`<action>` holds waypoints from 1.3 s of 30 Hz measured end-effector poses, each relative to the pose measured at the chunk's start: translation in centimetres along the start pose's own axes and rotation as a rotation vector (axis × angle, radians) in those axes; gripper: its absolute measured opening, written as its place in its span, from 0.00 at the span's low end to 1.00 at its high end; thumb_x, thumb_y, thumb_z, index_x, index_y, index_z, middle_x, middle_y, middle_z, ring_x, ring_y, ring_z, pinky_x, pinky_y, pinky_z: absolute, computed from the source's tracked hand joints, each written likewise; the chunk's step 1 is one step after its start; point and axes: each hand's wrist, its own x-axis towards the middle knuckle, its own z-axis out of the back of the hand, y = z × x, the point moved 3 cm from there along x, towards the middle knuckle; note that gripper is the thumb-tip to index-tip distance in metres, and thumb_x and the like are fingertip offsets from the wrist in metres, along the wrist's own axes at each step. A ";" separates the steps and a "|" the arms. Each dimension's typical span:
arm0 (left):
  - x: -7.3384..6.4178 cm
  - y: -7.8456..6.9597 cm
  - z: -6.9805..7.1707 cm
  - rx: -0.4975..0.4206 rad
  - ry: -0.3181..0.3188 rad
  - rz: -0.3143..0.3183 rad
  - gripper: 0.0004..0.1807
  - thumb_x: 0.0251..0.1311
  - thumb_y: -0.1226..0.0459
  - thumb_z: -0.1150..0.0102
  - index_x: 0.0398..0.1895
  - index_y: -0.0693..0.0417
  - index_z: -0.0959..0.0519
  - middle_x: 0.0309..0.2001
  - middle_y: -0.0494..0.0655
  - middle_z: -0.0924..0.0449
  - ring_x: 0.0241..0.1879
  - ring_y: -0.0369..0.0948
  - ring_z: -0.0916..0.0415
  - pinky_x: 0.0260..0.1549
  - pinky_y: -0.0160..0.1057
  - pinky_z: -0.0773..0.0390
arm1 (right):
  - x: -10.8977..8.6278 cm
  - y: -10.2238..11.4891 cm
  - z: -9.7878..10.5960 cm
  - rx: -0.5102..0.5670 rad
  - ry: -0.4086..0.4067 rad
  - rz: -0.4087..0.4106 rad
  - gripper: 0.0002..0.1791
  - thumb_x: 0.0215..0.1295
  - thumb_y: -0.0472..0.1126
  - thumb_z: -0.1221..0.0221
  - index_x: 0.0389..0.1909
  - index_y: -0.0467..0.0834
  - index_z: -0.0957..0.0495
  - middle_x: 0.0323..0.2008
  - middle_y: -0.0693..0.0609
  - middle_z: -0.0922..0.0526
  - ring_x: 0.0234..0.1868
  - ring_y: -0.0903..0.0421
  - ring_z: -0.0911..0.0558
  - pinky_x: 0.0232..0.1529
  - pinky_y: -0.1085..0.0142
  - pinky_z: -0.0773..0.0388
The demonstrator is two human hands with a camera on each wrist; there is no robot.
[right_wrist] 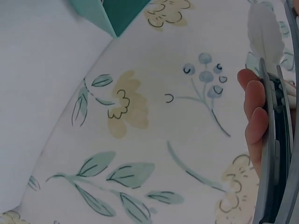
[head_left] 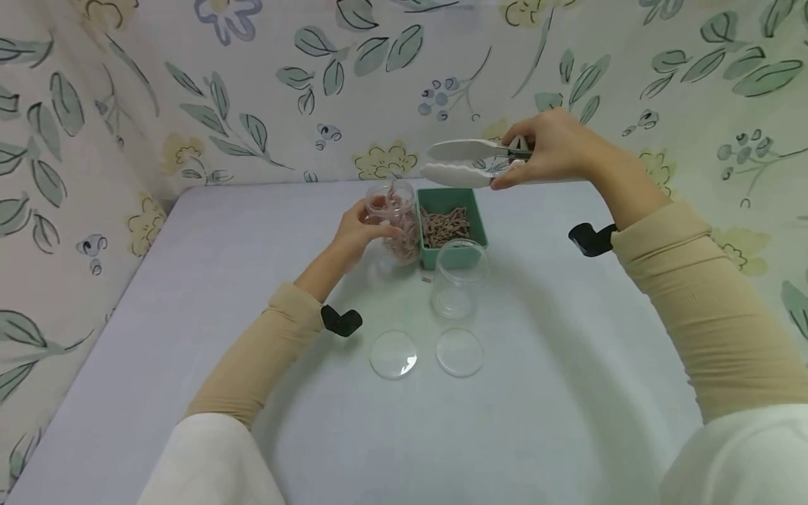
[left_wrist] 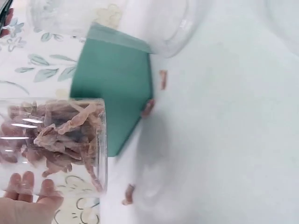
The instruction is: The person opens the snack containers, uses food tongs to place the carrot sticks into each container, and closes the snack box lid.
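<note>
Tongs in right grip, clear jar in left grip

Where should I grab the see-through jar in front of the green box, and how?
Grip the empty jar round its middle, probably from the right: it's round and upright, the green box is just behind, a clear disc lies in front, and the left hand holds the brown-filled jar to the left.

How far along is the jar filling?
Done: the jar in the left hand holds many brown strips.
In hand: the right hand holds tongs, no strip visible between the tips.
Remaining, likely: the second jar looks empty, strips lie in the green bin, both lids are off.
</note>
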 end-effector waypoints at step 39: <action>-2.0 1.8 -0.1 0.179 0.060 -0.229 0.44 0.40 0.81 0.30 0.65 0.63 0.37 0.67 0.59 0.37 0.66 0.50 0.37 0.66 0.45 0.39 | -0.3 1.1 -4.1 0.032 0.102 0.098 0.27 0.52 0.51 0.29 0.48 0.36 0.18 0.24 0.48 0.25 0.27 0.52 0.30 0.26 0.62 0.34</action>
